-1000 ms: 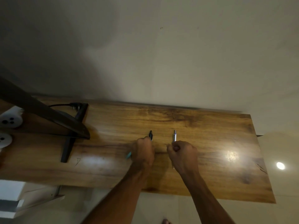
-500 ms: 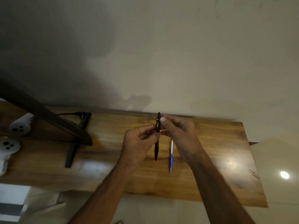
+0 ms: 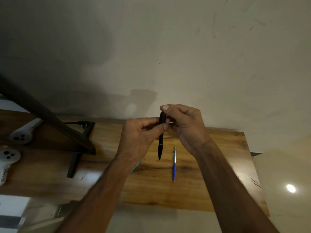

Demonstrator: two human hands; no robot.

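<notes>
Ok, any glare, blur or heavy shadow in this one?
Head view: dim, warm light; a glare spot on the floor at lower right; deep shadow over the left side; left hand and right hand throw a soft shadow on the wall; forearms motion-blurred, black pen fairly sharp.

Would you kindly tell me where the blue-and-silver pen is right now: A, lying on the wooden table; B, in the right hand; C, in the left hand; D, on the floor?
A: the blue-and-silver pen lies on the wooden table, untouched, while the left hand and right hand hold the black pen.
</notes>
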